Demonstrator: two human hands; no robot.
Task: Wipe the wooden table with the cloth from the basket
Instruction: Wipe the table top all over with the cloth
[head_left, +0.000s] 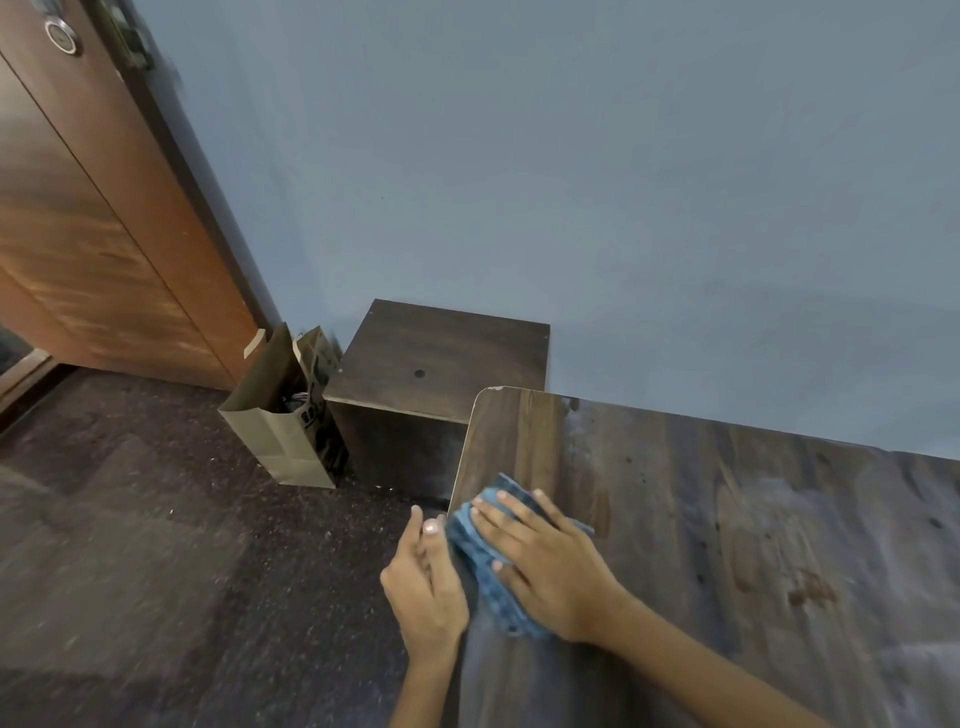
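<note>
A blue cloth (480, 566) lies on the left edge of the wooden table (727, 545), partly hanging over it. My right hand (545, 566) lies flat on the cloth with straight, spread fingers and presses it onto the tabletop. Just off the table's left edge is my left hand (423, 587), held beside the cloth with loosely bent fingers, its thumb near the cloth's edge; it holds nothing. No basket is in view.
A dark wooden box-like stand (441, 364) sits on the floor against the blue wall beyond the table's corner. To its left stands a brown paper bag (283, 415). A wooden door (104, 234) fills the far left. Dark speckled floor (156, 545) lies left of the table.
</note>
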